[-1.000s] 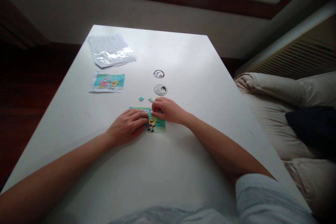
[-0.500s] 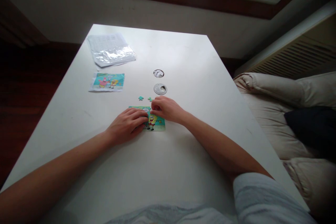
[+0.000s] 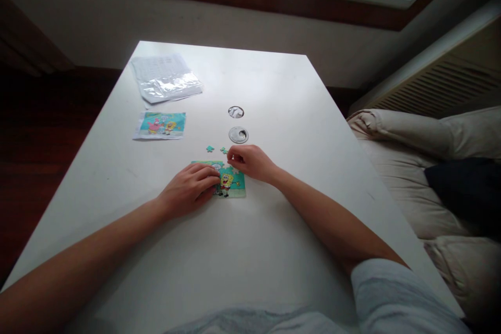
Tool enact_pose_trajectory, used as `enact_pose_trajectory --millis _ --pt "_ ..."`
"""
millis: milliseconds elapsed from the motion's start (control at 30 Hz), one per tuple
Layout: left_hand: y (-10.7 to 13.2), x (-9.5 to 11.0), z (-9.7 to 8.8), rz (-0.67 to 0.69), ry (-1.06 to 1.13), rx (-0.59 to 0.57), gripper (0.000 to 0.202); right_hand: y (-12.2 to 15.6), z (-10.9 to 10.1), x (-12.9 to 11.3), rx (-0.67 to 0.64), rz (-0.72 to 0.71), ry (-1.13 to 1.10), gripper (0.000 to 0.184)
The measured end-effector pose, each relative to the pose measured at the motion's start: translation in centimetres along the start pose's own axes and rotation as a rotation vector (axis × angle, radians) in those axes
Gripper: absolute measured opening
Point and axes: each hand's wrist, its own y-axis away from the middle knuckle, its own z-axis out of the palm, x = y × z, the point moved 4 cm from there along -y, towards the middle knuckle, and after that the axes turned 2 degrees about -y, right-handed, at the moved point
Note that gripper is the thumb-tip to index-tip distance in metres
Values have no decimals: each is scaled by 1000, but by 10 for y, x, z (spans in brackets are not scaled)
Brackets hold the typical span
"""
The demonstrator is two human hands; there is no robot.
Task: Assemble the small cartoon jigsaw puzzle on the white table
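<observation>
1. A small cartoon jigsaw puzzle (image 3: 230, 183) lies flat on the white tabletop (image 3: 274, 250), near its middle, just in front of the person
2. The left hand (image 3: 190, 188) rests palm down on the puzzle's left part, fingers loose, pressing rather than gripping
3. The right hand (image 3: 250, 162) has lifted back a little from the puzzle's far right corner compared with a second ago, so more of the picture now shows; its fingertips are pinched together at the far edge, but whether they hold a piece cannot be told
4. Two loose teal pieces (image 3: 216, 149) lie just beyond the puzzle, close to the right hand's fingertips
5. Farther off sit a round lid (image 3: 238, 135) and a round hole (image 3: 236, 112)
6. To the left lie a picture card (image 3: 159, 124) and a clear plastic bag (image 3: 166, 78)
7. Nothing lies between the hands and the loose pieces
</observation>
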Motion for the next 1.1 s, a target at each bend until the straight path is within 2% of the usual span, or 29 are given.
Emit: enact_pose_trajectory --millis 100,167,300,467,600,767,933,1100 --pt "1 -1 1 2 0 7 26 -1 -7 9 180 19 -28 12" --pt "2 -1 1 4 -10 7 28 -3 -10 15 248 -3 5 13" --pt "1 1 1 13 -37 15 28 -5 -13 26 272 -28 64 18" --pt "3 4 -1 35 -58 55 29 -6 -23 39 294 24 55 19" --pt "3 5 0 77 -54 21 34 -6 -34 48 327 72 61 18" --pt "2 11 -1 31 -79 1 32 -6 -34 49 244 66 40 17" --pt "3 21 -1 8 -170 19 33 -4 -19 30 120 -23 123 13" --pt "3 26 -1 9 -221 14 34 -3 -11 19 60 -72 224 16"
